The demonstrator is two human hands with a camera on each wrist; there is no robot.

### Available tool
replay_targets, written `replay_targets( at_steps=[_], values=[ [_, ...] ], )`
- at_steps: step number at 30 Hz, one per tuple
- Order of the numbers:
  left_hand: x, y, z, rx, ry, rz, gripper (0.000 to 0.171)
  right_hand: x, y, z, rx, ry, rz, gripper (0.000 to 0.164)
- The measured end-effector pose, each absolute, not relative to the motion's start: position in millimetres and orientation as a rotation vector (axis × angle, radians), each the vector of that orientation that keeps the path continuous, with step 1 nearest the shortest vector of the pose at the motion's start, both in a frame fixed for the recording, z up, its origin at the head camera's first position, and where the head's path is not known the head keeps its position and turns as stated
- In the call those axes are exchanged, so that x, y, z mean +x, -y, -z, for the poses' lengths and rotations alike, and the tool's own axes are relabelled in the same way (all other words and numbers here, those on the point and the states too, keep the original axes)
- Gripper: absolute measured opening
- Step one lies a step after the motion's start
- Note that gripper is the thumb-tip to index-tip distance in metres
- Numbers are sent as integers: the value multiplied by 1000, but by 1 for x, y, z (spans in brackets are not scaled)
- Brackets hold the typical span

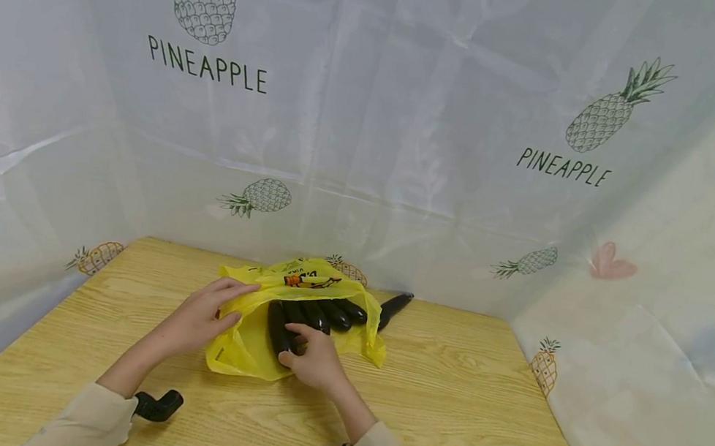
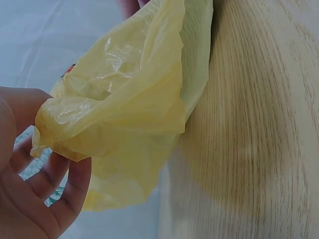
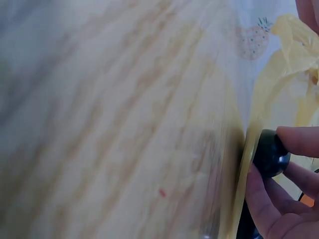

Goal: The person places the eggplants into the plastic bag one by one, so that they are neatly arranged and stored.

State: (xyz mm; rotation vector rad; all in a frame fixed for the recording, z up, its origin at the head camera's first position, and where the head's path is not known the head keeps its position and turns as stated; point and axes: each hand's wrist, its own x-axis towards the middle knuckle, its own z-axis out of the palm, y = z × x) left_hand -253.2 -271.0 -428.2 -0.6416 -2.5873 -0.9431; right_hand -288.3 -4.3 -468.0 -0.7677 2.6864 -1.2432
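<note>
A yellow plastic bag (image 1: 244,350) lies on its side with its mouth toward me. My left hand (image 1: 198,314) pinches the bag's left edge between thumb and fingers, lifting the thin film, as the left wrist view shows with the crumpled bag (image 2: 134,94). At the mouth, my right hand (image 1: 320,362) grips the near end of a dark, glossy eggplant (image 1: 278,321). The right wrist view shows the rounded eggplant end (image 3: 271,157) between thumb and fingers. Several more eggplants (image 1: 338,315) lie side by side in the bag, their far ends hidden under its upper layer.
Another eggplant (image 1: 396,307) sticks out past the bag's right side, toward the back. All this rests on a light wood-grain table (image 1: 442,409). A pineapple-print curtain (image 1: 375,122) hangs behind and along both sides. Black wrist mounts (image 1: 159,405) sit at the sleeves.
</note>
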Motion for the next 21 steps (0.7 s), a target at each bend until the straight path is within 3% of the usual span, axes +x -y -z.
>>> replay_targets(
  at_steps=[21],
  values=[
    [-251,269,428,-644,2577,927,57,-291,20,464,-679,-2911,1055,48]
  ],
)
